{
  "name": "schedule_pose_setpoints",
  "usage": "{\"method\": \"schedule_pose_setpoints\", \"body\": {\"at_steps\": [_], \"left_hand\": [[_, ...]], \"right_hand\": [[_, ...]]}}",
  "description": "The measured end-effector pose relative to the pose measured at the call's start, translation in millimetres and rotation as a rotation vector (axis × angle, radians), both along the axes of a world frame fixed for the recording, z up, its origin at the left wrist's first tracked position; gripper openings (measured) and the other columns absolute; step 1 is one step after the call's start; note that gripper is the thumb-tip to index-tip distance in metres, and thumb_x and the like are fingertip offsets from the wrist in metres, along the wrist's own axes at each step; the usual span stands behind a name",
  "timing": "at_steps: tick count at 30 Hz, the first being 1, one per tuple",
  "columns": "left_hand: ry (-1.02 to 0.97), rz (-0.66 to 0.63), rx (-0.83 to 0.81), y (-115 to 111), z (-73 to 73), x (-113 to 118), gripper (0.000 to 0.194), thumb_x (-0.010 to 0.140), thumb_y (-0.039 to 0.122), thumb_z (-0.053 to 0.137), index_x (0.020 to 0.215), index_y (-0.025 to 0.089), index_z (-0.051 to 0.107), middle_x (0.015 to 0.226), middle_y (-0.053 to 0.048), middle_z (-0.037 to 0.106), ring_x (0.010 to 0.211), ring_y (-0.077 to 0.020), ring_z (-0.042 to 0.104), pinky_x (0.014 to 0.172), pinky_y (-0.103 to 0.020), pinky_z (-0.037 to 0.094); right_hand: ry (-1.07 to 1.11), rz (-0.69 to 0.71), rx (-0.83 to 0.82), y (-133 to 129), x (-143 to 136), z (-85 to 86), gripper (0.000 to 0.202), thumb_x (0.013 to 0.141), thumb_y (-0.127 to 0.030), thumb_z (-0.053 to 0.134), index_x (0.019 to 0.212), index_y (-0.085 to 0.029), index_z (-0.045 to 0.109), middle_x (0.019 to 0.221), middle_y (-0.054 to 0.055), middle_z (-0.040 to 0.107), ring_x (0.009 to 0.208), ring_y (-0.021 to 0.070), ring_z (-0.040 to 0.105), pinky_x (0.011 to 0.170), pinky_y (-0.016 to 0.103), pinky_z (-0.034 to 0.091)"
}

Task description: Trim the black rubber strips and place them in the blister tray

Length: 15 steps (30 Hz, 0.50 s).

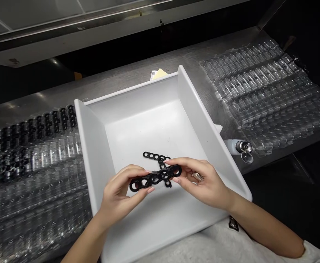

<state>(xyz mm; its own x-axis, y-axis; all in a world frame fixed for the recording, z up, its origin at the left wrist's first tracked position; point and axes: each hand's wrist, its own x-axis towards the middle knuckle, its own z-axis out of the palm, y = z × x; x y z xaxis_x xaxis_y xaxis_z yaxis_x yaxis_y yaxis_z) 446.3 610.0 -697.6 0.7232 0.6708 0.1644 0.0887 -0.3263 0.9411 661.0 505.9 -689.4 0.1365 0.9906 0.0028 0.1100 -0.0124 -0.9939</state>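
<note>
Between my two hands is a black strip with a row of round holes [154,178], held up over a white bin. My left hand [121,190] pinches its left end between thumb and fingers. The strip's right end is pinched by my right hand [200,179], which wears a ring. Below and behind it, more black holed strips [155,156] lie on the floor of the white bin [138,219]. The held strip and my fingers partly cover them, so I cannot tell how many there are.
On the left, a clear plastic tray [36,128] holds rows of similar black parts. Clear ridged trays [269,95] lie on the right of the metal table [116,82]. A bottle with a silver neck [239,147] lies by the bin's right wall; a yellow paper [160,73] is behind it.
</note>
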Motion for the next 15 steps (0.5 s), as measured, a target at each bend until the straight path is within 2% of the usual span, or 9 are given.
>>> {"method": "schedule_pose_setpoints", "body": {"at_steps": [2, 6, 12, 14, 15], "left_hand": [[-0.035, 0.044, 0.043, 1.4, 3.4, -0.2, 0.041, 0.074, 0.003, 0.075, 0.109, 0.023, 0.066, 0.091, -0.003, 0.068, 0.083, -0.0142, 0.063, 0.062, -0.020, 0.053], [-0.068, 0.078, 0.037, 4.1, 9.2, -6.5, 0.040, 0.075, 0.006, 0.076, 0.110, 0.023, 0.068, 0.089, -0.003, 0.069, 0.081, -0.0147, 0.064, 0.064, -0.022, 0.054], [0.166, 0.078, 0.048, 14.7, 24.9, -35.8, 0.037, 0.076, 0.006, 0.075, 0.109, 0.024, 0.069, 0.092, -0.005, 0.070, 0.079, -0.0150, 0.064, 0.069, -0.025, 0.054], [0.200, 0.171, 0.033, 27.6, 27.1, -55.5, 0.030, 0.076, 0.009, 0.075, 0.103, 0.023, 0.071, 0.091, -0.005, 0.071, 0.080, -0.0151, 0.065, 0.071, -0.025, 0.054], [0.187, 0.275, 0.017, 37.0, 26.1, -68.9, 0.027, 0.075, 0.011, 0.077, 0.099, 0.023, 0.073, 0.090, -0.005, 0.071, 0.081, -0.0155, 0.066, 0.072, -0.025, 0.055]], "right_hand": [[-0.064, 0.017, -0.052, 0.9, 0.1, -3.0, 0.030, 0.087, -0.020, 0.064, 0.116, -0.016, 0.066, 0.072, -0.001, 0.065, 0.053, 0.0073, 0.047, 0.052, 0.021, 0.044], [-0.163, 0.086, -0.127, 2.4, 0.6, -7.3, 0.028, 0.087, -0.023, 0.064, 0.115, -0.018, 0.067, 0.082, 0.002, 0.069, 0.054, 0.0073, 0.048, 0.054, 0.022, 0.044], [-0.202, 0.156, -0.124, 1.5, -1.0, -5.1, 0.027, 0.091, -0.027, 0.060, 0.118, -0.024, 0.066, 0.082, 0.001, 0.072, 0.057, 0.0093, 0.057, 0.053, 0.020, 0.046], [-0.199, 0.129, -0.119, 0.2, -1.1, -5.9, 0.024, 0.092, -0.027, 0.058, 0.115, -0.026, 0.066, 0.080, 0.000, 0.072, 0.062, 0.0111, 0.063, 0.051, 0.019, 0.048], [-0.206, 0.104, -0.122, -0.4, -0.8, -7.1, 0.022, 0.092, -0.029, 0.058, 0.112, -0.027, 0.067, 0.080, 0.000, 0.072, 0.065, 0.0122, 0.066, 0.051, 0.019, 0.049]]}}
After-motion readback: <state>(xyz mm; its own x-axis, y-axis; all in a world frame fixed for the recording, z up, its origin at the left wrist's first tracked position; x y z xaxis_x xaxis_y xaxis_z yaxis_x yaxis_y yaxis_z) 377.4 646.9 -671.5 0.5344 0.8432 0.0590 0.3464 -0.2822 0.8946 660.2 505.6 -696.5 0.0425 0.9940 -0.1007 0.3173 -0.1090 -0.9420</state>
